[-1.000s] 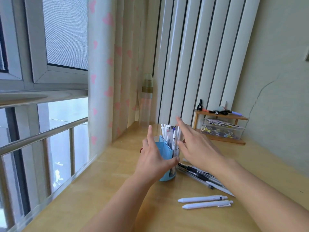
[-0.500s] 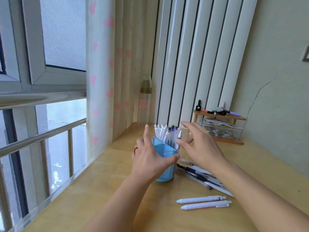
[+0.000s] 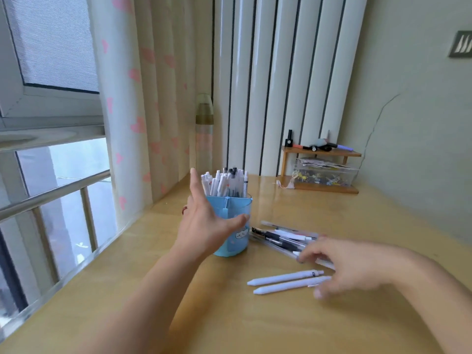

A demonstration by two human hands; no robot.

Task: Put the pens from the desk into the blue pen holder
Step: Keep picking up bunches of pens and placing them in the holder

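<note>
A pale wooden desk runs along a window fitted with a cream curtain printed with pink hearts; white vertical panels with dark gaps back the far edge, and a cracked beige wall stands to the right.

The round blue plastic pen holder stands upright near the desk's centre, crowded with white and black pens that rise above its rim. At 3 o'clock from the holder, just beside its base, lies a loose heap of clear, black and white pens. At 5 o'clock from the holder, two white capped pens lie side by side, near the heap but apart from it.

Change noted: half a second ago the right hand was raised beside the pen tops at the holder's rim; it has since dropped to the desk. The left hand has kept its place on the holder.

The left hand rests against the holder's near-left side, fingers straight and spread, forefinger pointing up, thumb laid across the front wall. The right hand, blurred, is low over the right ends of the heap and the two white pens, fingers loosely curved; whether it pinches any pen cannot be told.

At 2 o'clock, well apart, a small wooden shelf holds a clear plastic box of clips.
</note>
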